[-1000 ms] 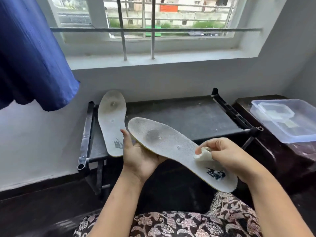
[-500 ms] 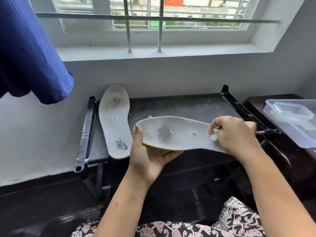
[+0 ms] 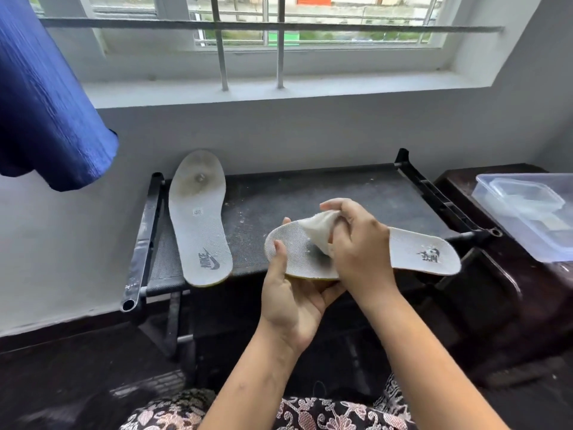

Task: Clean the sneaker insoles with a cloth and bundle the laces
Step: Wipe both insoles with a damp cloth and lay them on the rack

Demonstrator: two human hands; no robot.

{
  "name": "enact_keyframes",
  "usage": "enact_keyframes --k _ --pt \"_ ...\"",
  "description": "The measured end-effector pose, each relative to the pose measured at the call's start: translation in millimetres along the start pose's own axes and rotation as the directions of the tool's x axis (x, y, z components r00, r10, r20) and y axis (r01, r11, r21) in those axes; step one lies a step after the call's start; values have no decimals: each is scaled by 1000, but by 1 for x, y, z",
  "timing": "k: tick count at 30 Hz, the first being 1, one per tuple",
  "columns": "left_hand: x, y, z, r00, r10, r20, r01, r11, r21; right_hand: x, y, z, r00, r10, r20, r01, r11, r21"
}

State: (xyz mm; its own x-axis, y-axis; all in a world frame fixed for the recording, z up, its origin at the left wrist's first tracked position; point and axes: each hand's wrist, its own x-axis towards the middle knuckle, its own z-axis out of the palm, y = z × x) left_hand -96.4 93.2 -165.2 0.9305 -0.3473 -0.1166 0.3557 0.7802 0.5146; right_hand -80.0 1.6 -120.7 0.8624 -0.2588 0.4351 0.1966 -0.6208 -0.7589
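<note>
My left hand (image 3: 293, 294) grips the insole (image 3: 418, 252), likely light and floppy, under its toe; my right hand (image 3: 361, 246) pinches the soft cloth (image 3: 317, 231).

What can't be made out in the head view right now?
- Held insole: its middle is covered by the right hand and the cloth.
- Left hand: its fingers are hidden under that insole.
- Box: cut off by the right edge, and its contents are hazy through the plastic.
- Second insole: the centre label is too small to read.
- Laces: none in view.
</note>
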Motion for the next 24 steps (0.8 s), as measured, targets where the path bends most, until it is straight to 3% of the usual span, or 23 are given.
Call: enact_keyframes --k 3,8,14,21,24 --pt "1 -4 -3 998 -25 -65 26 1000 16 -10 -9 12 987 -48 151 42 998 47" --pt "1 4 -8 992 44 -119 -47 999 -19 -18 3 13 931 0 366 161 898 -409" --pt "5 4 -16 997 49 -63 -47 998 32 -21 5 14 869 -113 482 234 952 -198" --pt "10 6 -22 985 102 -137 -105 994 -10 -36 -6 31 781 -178 598 317 939 -135" --pt "8 7 -21 984 89 -157 -93 996 -17 -32 -6 27 790 -262 554 383 917 -113"
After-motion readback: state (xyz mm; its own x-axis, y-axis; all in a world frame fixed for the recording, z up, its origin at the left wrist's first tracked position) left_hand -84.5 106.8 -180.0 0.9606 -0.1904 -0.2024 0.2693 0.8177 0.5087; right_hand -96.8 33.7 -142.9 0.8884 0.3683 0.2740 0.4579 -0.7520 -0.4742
